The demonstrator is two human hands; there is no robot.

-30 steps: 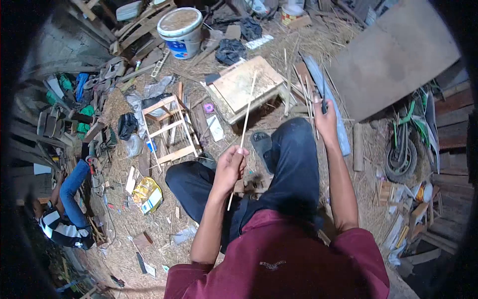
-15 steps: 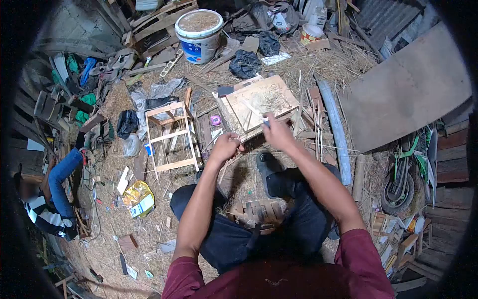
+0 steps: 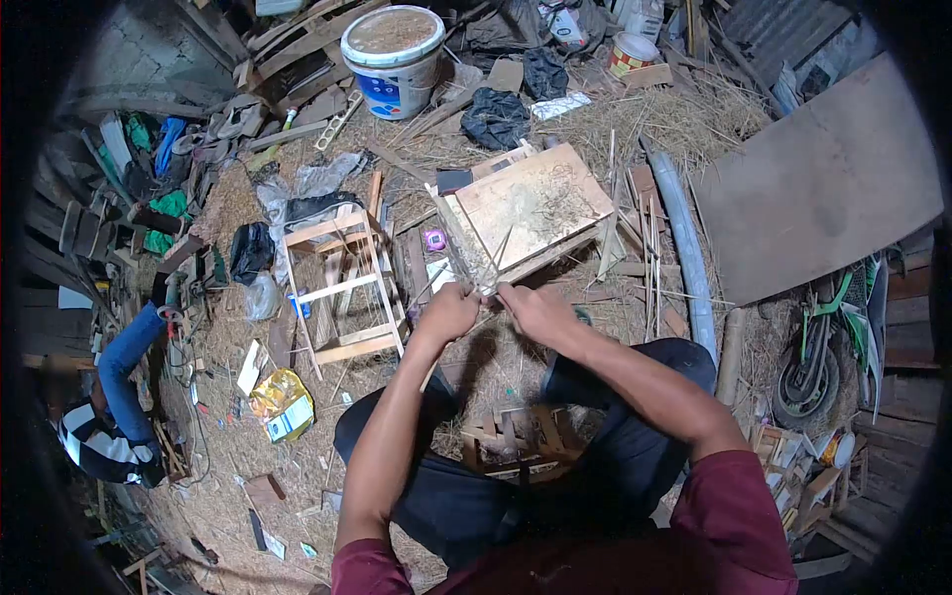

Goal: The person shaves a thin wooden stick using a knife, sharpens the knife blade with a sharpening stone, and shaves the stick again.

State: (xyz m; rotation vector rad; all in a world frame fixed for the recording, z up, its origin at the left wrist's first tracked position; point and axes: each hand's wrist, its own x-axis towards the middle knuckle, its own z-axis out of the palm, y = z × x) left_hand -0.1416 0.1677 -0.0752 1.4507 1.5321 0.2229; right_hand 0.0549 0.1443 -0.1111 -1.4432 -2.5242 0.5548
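My left hand is closed around a thin wooden stick, whose lower end shows below the wrist. Close beside it, almost touching, my right hand is closed at the near corner of the low wooden bench. A narrow blade or tip points up from between the hands; what my right hand grips is mostly hidden by its fingers. Wood shavings lie on the bench top. Left of the bench stands a small wooden frame with crossbars.
A white bucket stands behind. At the right are a large board, a motorbike wheel and a long pale tube. Another person sits at the far left. A yellow bag lies on the straw-covered ground.
Both hands have moved forward to the bench's near corner and come together. The stick, earlier held upright over the lap, is now lowered between them.
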